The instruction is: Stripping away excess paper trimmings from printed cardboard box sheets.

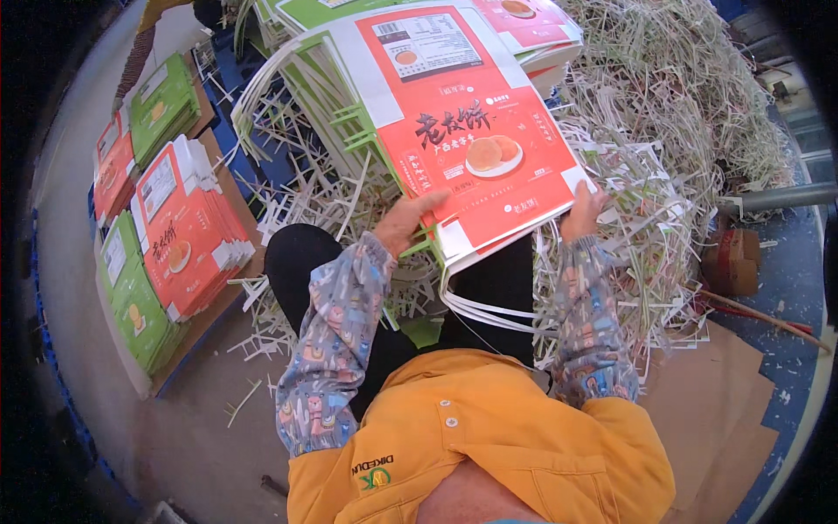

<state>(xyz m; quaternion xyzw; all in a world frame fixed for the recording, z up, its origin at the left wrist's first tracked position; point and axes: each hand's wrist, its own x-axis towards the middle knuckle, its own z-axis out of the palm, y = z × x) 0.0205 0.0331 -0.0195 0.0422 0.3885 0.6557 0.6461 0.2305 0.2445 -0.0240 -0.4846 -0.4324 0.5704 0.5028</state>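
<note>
In front of my lap is a stack of flat printed carton blanks, red and white on top, with a picture of round pastries and a white label panel. My left hand grips its near left edge, thumb on top. At the near right corner my right hand is closed round the edge, its fingers partly hidden. Green and white trim strips stick out along the stack's left side. Thin white strips hang from its near corner over my dark trousers.
Shredded paper trimmings lie heaped at the right. On the left, stacks of red blanks and green blanks rest on cardboard. More red blanks sit at the far side. Brown cardboard sheets cover the floor at lower right.
</note>
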